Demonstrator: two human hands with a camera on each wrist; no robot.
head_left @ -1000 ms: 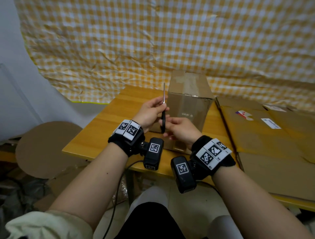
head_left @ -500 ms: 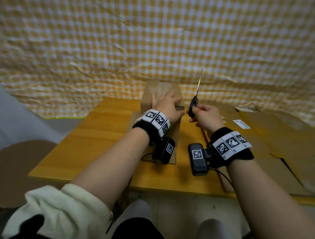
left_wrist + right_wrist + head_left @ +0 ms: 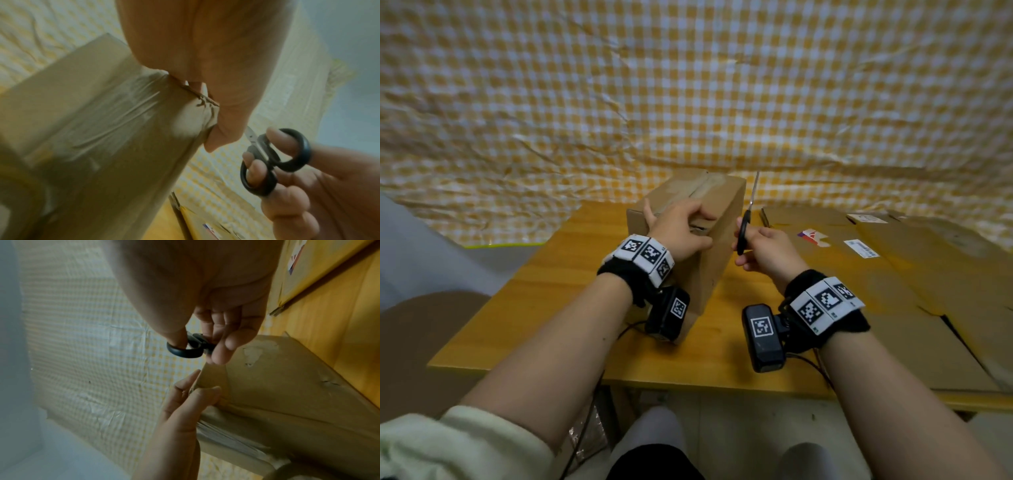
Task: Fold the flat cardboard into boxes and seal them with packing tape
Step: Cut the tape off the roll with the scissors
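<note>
A brown cardboard box [image 3: 717,260] stands on the wooden table [image 3: 551,291], with clear packing tape [image 3: 698,186] along its top seam. The tape looks wrinkled in the left wrist view [image 3: 115,113]. My left hand [image 3: 681,229] lies on the box's near top edge, and its thumb [image 3: 216,139] reaches over the corner. My right hand [image 3: 767,253] grips black-handled scissors [image 3: 743,233] just right of the box. The blades [image 3: 755,188] are together and point up. My thumb and fingers sit through the handle loops [image 3: 275,160].
Flat cardboard sheets [image 3: 876,284] with labels cover the right half of the table. A yellow checked cloth [image 3: 688,85] hangs behind. A round brown board [image 3: 421,329] lies low at the left. My knees are under the table's near edge.
One second ago both hands held the scissors in front of the box. My left hand has let go and moved onto the box top. My right hand carried the scissors to the box's right side.
</note>
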